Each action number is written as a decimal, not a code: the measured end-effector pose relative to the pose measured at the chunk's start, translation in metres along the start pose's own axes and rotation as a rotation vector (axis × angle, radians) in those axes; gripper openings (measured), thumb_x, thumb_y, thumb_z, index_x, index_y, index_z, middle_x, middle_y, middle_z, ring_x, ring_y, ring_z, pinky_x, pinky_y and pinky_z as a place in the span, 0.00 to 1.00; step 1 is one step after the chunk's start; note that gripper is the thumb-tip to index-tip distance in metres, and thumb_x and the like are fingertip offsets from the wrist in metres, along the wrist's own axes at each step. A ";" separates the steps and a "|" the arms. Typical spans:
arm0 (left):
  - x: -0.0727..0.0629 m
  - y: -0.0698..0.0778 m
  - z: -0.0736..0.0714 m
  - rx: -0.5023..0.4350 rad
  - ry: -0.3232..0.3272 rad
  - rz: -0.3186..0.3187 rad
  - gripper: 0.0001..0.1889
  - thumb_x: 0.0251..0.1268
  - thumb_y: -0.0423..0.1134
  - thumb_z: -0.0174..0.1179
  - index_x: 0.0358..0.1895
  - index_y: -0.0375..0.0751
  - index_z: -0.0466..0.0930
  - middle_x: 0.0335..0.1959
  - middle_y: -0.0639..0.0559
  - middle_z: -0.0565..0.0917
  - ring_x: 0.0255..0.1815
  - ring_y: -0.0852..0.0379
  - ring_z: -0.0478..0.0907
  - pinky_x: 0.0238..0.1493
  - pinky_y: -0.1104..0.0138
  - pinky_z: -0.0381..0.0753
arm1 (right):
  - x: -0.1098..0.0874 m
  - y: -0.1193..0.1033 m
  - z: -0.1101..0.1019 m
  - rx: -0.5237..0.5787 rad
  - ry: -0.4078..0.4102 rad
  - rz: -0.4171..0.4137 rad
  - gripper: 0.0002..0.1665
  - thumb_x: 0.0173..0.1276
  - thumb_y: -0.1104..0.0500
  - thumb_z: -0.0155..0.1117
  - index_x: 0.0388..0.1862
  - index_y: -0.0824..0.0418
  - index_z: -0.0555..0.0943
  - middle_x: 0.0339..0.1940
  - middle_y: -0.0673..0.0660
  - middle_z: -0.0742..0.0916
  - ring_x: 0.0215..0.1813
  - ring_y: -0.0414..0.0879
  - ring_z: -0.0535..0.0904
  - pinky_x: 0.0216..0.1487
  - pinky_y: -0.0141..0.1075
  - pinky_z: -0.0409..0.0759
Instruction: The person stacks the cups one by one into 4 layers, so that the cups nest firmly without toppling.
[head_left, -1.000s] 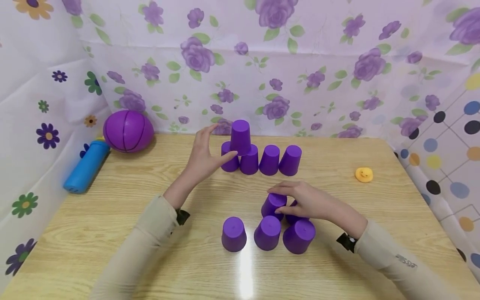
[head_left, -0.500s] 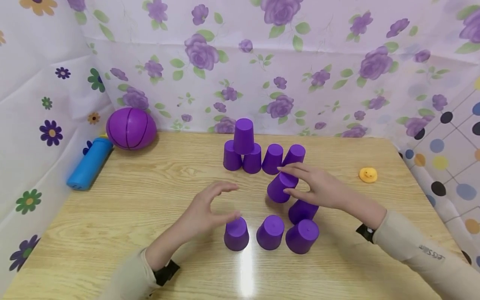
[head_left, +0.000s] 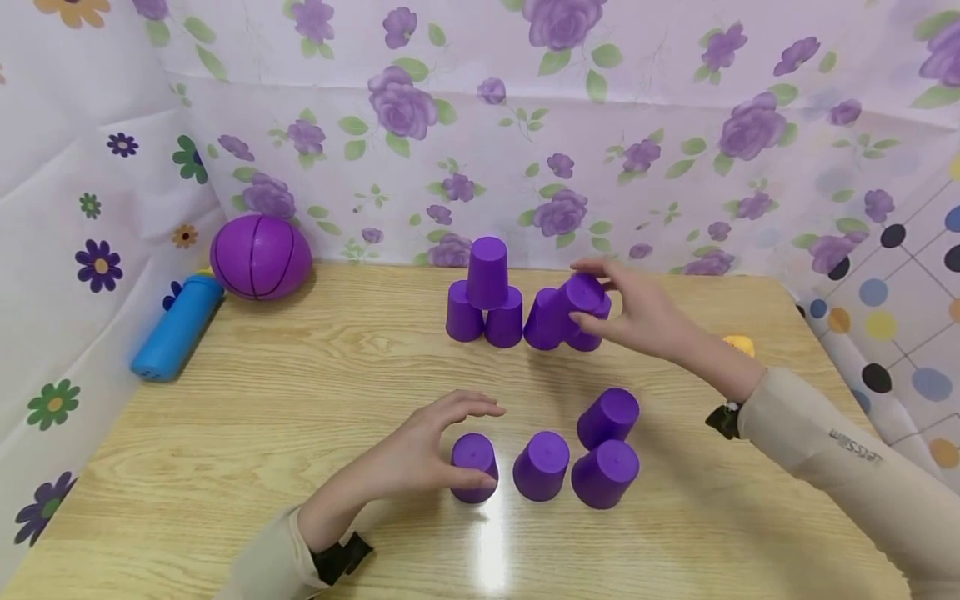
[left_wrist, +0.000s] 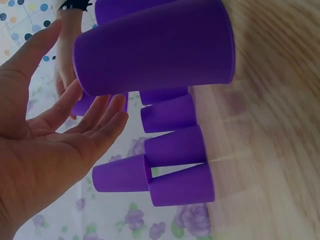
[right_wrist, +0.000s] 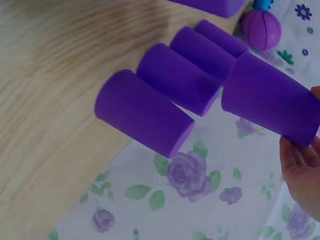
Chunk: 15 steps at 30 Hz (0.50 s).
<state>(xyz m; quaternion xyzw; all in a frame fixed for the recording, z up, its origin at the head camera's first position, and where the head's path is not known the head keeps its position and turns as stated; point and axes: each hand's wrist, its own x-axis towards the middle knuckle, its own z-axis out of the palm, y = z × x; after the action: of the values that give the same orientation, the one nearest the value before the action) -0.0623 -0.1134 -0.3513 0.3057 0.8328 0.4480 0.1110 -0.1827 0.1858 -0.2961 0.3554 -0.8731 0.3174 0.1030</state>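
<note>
above back cups (head_left: 536, 330), right fingers (head_left: 602, 267) around cup (head_left: 576, 300), left fingers (head_left: 469, 407) wide by front cup (head_left: 474, 457)

Cup (head_left: 568, 310) now seemingly above back row (head_left: 506, 322)

"What's carrying all this?"

"A table (head_left: 360, 333) with pale, yellowish wood grain. A purple ball (head_left: 261, 258) sits at its back left corner; start from there."

"All right. Closest to the ball?"

"A blue cylinder (head_left: 178, 327), lying on its side just in front of it and to its left."

"And to the ball's right?"

"Well apart from it, four back cups (head_left: 504, 321), purple, upside down in a row. Also rightward, but farther in front of the ball, four front cups (head_left: 540, 468), likewise purple and upside down."

"Anything beyond?"

"A yellow duck (head_left: 741, 344), partly hidden, farthest right of the ball."
</note>
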 end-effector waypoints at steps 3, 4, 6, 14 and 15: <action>0.001 -0.004 0.000 -0.004 -0.016 -0.007 0.35 0.42 0.45 0.75 0.59 0.55 0.72 0.59 0.62 0.73 0.61 0.58 0.69 0.63 0.55 0.67 | 0.008 0.002 -0.003 0.027 0.036 0.071 0.31 0.54 0.60 0.72 0.57 0.65 0.72 0.51 0.59 0.82 0.48 0.49 0.79 0.52 0.41 0.79; 0.001 -0.006 0.000 -0.008 -0.024 -0.007 0.35 0.42 0.45 0.75 0.59 0.54 0.72 0.58 0.61 0.74 0.60 0.57 0.70 0.63 0.55 0.68 | 0.011 0.002 -0.003 0.036 0.045 0.090 0.30 0.55 0.59 0.72 0.56 0.64 0.73 0.50 0.58 0.82 0.48 0.49 0.79 0.53 0.41 0.78; 0.001 -0.009 0.000 -0.016 -0.048 -0.017 0.35 0.43 0.45 0.75 0.59 0.52 0.72 0.57 0.59 0.76 0.59 0.56 0.72 0.64 0.55 0.68 | 0.015 0.004 -0.003 0.054 0.057 0.142 0.30 0.55 0.56 0.72 0.56 0.62 0.74 0.50 0.56 0.82 0.49 0.48 0.79 0.54 0.40 0.78; 0.003 -0.020 0.000 -0.100 -0.151 -0.062 0.34 0.41 0.40 0.75 0.58 0.47 0.74 0.54 0.53 0.78 0.56 0.56 0.74 0.63 0.61 0.70 | 0.037 0.019 0.011 0.149 0.074 0.242 0.31 0.57 0.49 0.70 0.59 0.56 0.75 0.55 0.52 0.81 0.53 0.47 0.77 0.56 0.40 0.76; 0.003 -0.021 0.000 -0.119 -0.158 -0.070 0.32 0.41 0.39 0.75 0.56 0.46 0.75 0.54 0.51 0.79 0.55 0.57 0.75 0.62 0.63 0.71 | 0.040 0.021 0.013 0.158 0.071 0.245 0.31 0.57 0.49 0.70 0.59 0.56 0.75 0.55 0.52 0.80 0.53 0.47 0.77 0.56 0.40 0.76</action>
<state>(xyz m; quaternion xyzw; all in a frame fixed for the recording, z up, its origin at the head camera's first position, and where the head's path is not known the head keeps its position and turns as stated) -0.0728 -0.1200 -0.3679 0.3037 0.8036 0.4669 0.2099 -0.2260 0.1669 -0.3000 0.2415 -0.8781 0.4077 0.0659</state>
